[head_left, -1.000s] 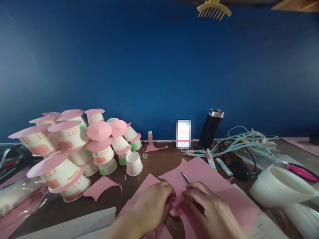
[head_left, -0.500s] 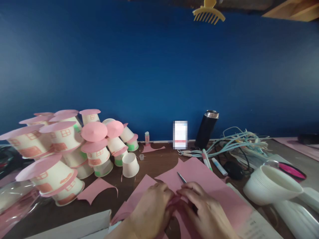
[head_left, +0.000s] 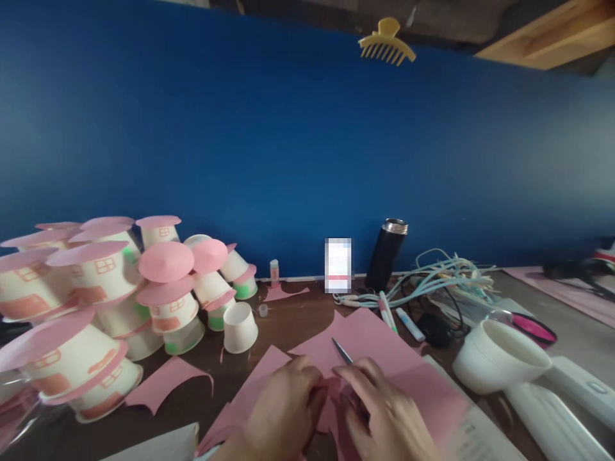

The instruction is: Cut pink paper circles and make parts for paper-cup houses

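At the front of the dark table, my left hand (head_left: pixel 283 403) is closed, its fingers pinching pink paper (head_left: pixel 331 390). My right hand (head_left: pixel 384 410) grips the same paper from the other side, thumb and fingers bent close to the left fingertips. Beyond the right fingers a pointed metal blade (head_left: pixel 341 350) sticks out, like that of scissors; its handle is mostly hidden by the hand. Pink sheets (head_left: pixel 398 358) lie spread under and around both hands. The exact shape of the held piece is hidden by the fingers.
Stacked paper-cup houses (head_left: pixel 91 275) with pink roofs crowd the left. A plain white cup (head_left: pixel 240 328) stands beside them. A glue stick (head_left: pixel 274 272), a black flask (head_left: pixel 387 256), blue cables (head_left: pixel 446 282), markers (head_left: pixel 410 324) and stacked cups (head_left: pixel 500 358) lie behind and right.
The view has shifted, so the scene sits further left and slightly lower. Both hands remain close together on the pink paper, with only slight finger movement.
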Demonstrator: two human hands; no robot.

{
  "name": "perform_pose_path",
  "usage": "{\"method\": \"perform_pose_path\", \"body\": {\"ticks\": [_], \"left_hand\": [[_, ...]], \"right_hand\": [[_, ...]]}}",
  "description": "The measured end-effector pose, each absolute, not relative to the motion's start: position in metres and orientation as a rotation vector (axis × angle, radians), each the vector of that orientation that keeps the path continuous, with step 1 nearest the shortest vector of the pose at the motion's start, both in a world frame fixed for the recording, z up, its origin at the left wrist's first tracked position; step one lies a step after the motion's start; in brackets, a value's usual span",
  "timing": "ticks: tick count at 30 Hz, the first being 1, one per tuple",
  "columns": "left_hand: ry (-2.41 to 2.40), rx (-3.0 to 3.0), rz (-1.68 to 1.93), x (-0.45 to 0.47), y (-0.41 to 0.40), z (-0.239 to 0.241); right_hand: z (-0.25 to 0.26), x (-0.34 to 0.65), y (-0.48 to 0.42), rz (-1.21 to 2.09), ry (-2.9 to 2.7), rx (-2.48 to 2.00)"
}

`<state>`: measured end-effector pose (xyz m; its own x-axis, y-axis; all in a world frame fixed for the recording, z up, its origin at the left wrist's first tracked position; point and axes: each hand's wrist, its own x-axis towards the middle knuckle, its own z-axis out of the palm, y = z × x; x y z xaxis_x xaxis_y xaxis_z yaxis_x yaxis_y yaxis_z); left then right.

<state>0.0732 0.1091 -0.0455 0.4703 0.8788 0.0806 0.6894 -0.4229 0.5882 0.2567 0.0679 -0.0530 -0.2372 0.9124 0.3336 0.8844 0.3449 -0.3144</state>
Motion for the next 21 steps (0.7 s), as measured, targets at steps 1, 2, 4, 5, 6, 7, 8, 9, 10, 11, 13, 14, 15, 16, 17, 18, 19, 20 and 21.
{"method": "perform_pose_path", "body": {"ticks": [1,2,4,5,6,7,8,9,10,11,13,14,15,16,17,18,19,20,21], "left_hand": [[1.301,2.244,0.526,0.074,0.11,-0.046],[1.292,2.242,0.534,0.074,0.11,-0.047],[1.288,2.221,0.552,0.075,0.112,-0.049],[1.288,2.21,0.564,0.074,0.113,-0.049],[1.283,2.201,0.577,0.074,0.113,-0.05],[1.279,2.196,0.587,0.074,0.114,-0.05],[1.277,2.191,0.594,0.074,0.114,-0.051],[1.272,2.188,0.601,0.074,0.114,-0.052],[1.263,2.187,0.609,0.074,0.115,-0.053],[1.256,2.185,0.617,0.074,0.115,-0.054],[1.24,2.186,0.635,0.074,0.115,-0.056],[1.231,2.185,0.647,0.074,0.115,-0.056],[1.226,2.18,0.66,0.074,0.116,-0.057],[1.226,2.172,0.669,0.073,0.116,-0.057],[1.225,2.164,0.671,0.073,0.115,-0.056],[1.224,2.159,0.673,0.073,0.115,-0.056],[1.222,2.158,0.669,0.072,0.115,-0.054],[1.222,2.162,0.659,0.072,0.114,-0.053],[1.23,2.168,0.646,0.072,0.114,-0.051]], "right_hand": [[-0.053,0.256,0.069,0.094,-2.152,-1.568],[-0.053,0.256,0.069,0.108,-2.145,-1.56],[-0.052,0.257,0.069,0.135,-2.125,-1.534],[-0.05,0.257,0.069,0.145,-2.109,-1.515],[-0.048,0.257,0.069,0.157,-2.096,-1.49],[-0.044,0.257,0.068,0.167,-2.084,-1.462],[-0.041,0.256,0.068,0.177,-2.071,-1.432],[-0.036,0.255,0.067,0.193,-2.064,-1.398],[-0.032,0.255,0.065,0.209,-2.05,-1.372],[-0.028,0.254,0.063,0.235,-2.047,-1.352],[-0.02,0.253,0.058,0.285,-2.063,-1.35],[-0.017,0.252,0.055,0.303,-2.085,-1.358],[-0.014,0.252,0.052,0.315,-2.11,-1.363],[-0.011,0.253,0.05,0.319,-2.14,-1.367],[-0.007,0.254,0.049,0.319,-2.174,-1.366],[-0.003,0.256,0.049,0.319,-2.197,-1.37],[0.002,0.259,0.052,0.314,-2.22,-1.398],[0.007,0.265,0.057,0.306,-2.233,-1.454],[0.013,0.272,0.065,0.278,-2.21,-1.543]]}}
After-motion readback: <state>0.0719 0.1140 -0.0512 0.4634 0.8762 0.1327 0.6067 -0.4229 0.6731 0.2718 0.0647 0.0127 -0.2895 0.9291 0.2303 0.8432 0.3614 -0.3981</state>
